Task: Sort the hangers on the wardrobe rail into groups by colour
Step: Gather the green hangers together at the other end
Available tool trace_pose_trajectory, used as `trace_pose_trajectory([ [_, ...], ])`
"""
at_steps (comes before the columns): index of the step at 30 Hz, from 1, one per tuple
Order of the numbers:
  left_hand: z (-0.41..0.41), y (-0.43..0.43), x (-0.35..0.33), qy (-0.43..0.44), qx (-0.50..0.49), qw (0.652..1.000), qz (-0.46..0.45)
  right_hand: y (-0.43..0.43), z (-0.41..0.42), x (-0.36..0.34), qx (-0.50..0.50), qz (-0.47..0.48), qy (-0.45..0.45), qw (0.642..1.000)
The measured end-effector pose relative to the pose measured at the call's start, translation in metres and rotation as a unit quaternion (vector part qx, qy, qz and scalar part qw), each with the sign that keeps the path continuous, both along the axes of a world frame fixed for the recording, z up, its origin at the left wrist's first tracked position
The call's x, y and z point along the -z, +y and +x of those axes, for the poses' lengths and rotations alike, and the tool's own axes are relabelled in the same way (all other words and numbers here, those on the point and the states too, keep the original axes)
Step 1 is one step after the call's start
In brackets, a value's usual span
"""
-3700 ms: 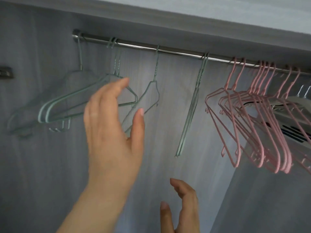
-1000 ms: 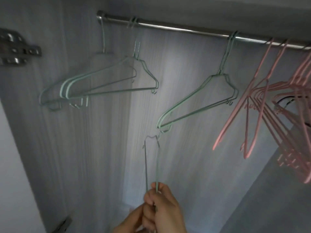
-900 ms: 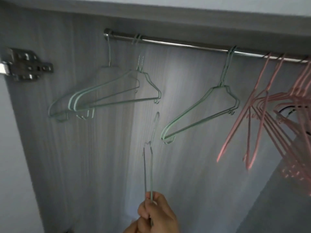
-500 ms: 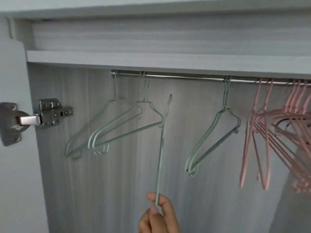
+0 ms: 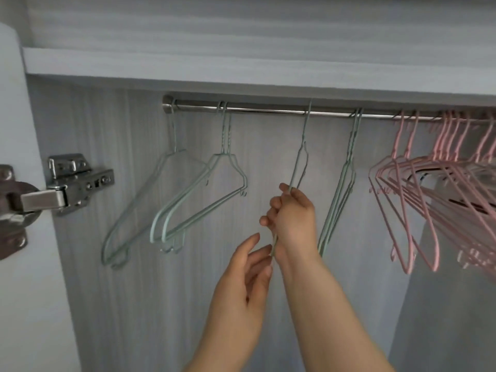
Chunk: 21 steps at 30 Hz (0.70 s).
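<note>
A steel rail [image 5: 268,110] runs under the wardrobe shelf. Green wire hangers [image 5: 198,200] hang at its left end, and two more green hangers [image 5: 341,194] hang edge-on right of centre. Between them a single green hanger [image 5: 302,159] has its hook on the rail, and my right hand [image 5: 294,216] is shut around its lower part. My left hand [image 5: 243,280] is open just below, fingertips near the hanger's bottom end. Several pink hangers [image 5: 418,200] crowd the rail's right side.
A metal door hinge [image 5: 69,183] juts out on the left wall. The shelf edge [image 5: 241,76] sits right above the rail. A dark and white object [image 5: 456,200] shows behind the pink hangers at the right.
The green hanger, held low off the rail a second ago, was lifted and its hook now sits on the rail. My right hand slid up it; my left hand came into view, open.
</note>
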<state>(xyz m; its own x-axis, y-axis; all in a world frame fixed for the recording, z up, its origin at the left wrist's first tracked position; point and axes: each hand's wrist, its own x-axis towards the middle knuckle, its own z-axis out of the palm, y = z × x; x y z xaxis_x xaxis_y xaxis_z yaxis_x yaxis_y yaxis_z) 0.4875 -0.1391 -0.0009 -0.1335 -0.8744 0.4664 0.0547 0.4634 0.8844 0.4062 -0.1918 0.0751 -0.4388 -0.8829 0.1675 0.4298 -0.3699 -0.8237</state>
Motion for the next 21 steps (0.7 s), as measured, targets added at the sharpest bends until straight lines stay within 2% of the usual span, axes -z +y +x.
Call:
trace_pose_trajectory([
  [3,0.010,-0.007,0.013,-0.022,0.010,0.999,-0.025,-0.012,-0.004,0.006,0.009,0.019,-0.003,1.000],
  [5,0.009,-0.014,0.014,-0.044,0.033,0.998,-0.015,-0.014,-0.002,0.016,0.016,0.040,0.027,0.999],
  [8,0.018,-0.017,0.022,-0.050,0.015,0.998,-0.031,-0.016,-0.001,0.032,0.026,0.063,0.070,0.995],
  [10,0.023,-0.015,0.020,-0.046,-0.025,0.996,-0.067,-0.017,-0.001,0.040,0.047,0.060,0.101,0.992],
  [12,0.029,-0.006,0.012,-0.046,-0.109,0.985,-0.125,-0.015,-0.001,0.048,0.077,0.064,0.170,0.980],
  [14,0.040,0.003,0.000,-0.048,-0.236,0.946,-0.217,-0.003,0.002,0.057,0.155,0.067,0.317,0.933],
  [15,0.046,0.008,-0.009,-0.052,-0.300,0.917,-0.258,0.007,0.008,0.059,0.217,0.035,0.408,0.886],
  [17,0.059,0.013,-0.025,-0.069,-0.404,0.859,-0.307,0.026,0.020,0.062,0.307,-0.088,0.535,0.782],
  [18,0.065,0.012,-0.031,-0.089,-0.443,0.840,-0.301,0.032,0.026,0.063,0.310,-0.136,0.556,0.759],
  [19,0.069,0.008,-0.037,-0.112,-0.467,0.831,-0.282,0.036,0.031,0.063,0.293,-0.170,0.561,0.755],
  [21,0.077,-0.008,-0.044,-0.161,-0.474,0.832,-0.240,0.042,0.040,0.061,0.243,-0.205,0.550,0.772],
])
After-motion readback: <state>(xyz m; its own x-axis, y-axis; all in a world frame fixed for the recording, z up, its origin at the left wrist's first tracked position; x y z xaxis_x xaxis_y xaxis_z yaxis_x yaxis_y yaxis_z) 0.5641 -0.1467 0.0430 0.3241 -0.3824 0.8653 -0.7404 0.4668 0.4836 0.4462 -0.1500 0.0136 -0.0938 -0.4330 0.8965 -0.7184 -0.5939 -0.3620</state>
